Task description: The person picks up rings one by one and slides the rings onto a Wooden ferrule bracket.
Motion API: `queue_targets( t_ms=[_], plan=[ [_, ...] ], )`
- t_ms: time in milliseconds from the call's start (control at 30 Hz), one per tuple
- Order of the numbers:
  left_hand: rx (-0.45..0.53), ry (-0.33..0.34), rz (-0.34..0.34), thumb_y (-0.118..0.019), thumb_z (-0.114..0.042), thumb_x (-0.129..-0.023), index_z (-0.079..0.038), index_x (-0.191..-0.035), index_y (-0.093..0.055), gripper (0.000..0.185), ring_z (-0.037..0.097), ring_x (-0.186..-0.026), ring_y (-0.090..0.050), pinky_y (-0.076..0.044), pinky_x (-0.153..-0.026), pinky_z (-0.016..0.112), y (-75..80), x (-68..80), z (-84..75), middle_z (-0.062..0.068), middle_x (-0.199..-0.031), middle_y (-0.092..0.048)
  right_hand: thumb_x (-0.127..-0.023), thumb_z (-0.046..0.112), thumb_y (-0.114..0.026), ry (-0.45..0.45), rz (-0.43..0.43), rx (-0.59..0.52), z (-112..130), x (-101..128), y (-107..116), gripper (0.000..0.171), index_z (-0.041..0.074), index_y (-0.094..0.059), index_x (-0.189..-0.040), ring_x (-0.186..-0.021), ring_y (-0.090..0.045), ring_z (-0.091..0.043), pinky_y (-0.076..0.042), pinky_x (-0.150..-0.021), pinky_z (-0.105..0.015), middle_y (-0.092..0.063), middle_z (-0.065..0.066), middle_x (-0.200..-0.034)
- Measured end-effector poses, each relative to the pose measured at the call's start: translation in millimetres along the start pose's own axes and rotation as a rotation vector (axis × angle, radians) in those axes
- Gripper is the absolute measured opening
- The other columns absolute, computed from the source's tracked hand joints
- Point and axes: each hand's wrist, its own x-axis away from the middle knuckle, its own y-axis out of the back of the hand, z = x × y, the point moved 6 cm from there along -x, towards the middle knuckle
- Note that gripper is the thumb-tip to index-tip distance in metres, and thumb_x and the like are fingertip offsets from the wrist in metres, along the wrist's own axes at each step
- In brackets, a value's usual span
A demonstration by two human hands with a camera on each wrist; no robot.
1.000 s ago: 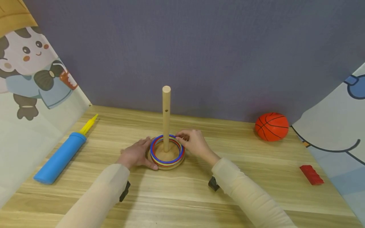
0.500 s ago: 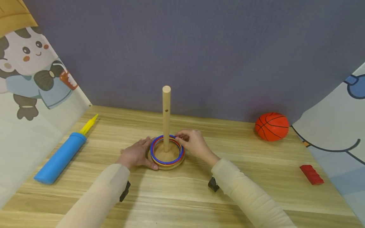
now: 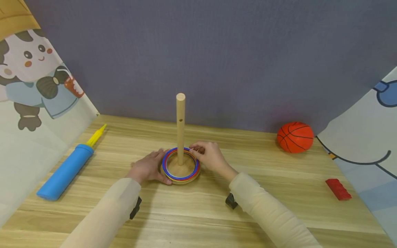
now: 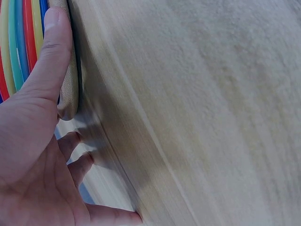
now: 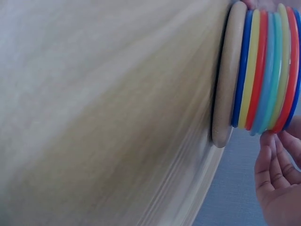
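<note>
A round wooden base (image 3: 181, 169) with an upright wooden post (image 3: 181, 134) stands mid-table. Stacked around the post are several coloured plastic rings (image 5: 264, 70), a blue ring (image 3: 181, 179) topmost. My left hand (image 3: 149, 167) is spread around the left side of the base. In the left wrist view its thumb (image 4: 51, 52) lies along the base's rim by the rings, and its other visible fingers reach down to the tabletop. My right hand (image 3: 212, 157) has its curled fingers and thumb at the back right of the stack, pinching the upper rings; the inner contact is partly hidden.
A blue pump (image 3: 66, 172) with a yellow nozzle lies at the left. To the back right sits an orange basketball-patterned ball (image 3: 295, 137), with a red block (image 3: 338, 189) nearer on the right. A grey wall (image 3: 232, 69) rises behind the table.
The upper rings have shifted slightly left and line up more evenly over the base. My right hand has moved a little left with them; my left hand has stayed in place.
</note>
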Motion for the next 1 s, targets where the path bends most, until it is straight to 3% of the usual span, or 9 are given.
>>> queue_targets(
  t_ms=[600,1000],
  plan=[
    [-0.013,0.007,0.013,-0.094,-0.049,-0.066,-0.012,-0.162,-0.026,0.123,0.048,-0.148,-0.024,-0.023,-0.09,0.092,-2.2,-2.0,1.4,0.02,-0.166,-0.02,-0.096,0.018,-0.072,-0.028,0.001,-0.028,-3.3,2.9,2.3,0.019,0.005,-0.077,-0.109,-0.079,-0.071,-0.016,-0.058,-0.068,-0.027,-0.077,-0.005,-0.095],
    [-0.003,-0.004,0.006,-0.093,-0.049,-0.067,-0.01,-0.162,-0.025,0.123,0.048,-0.148,-0.024,-0.023,-0.092,0.091,-1.7,-2.6,6.9,0.021,-0.166,-0.02,-0.099,0.018,-0.069,-0.067,-0.06,-0.05,-7.2,9.9,23.4,0.02,0.007,-0.076,-0.114,-0.084,-0.068,-0.016,-0.057,-0.07,-0.031,-0.075,0.0,-0.095]
  ],
)
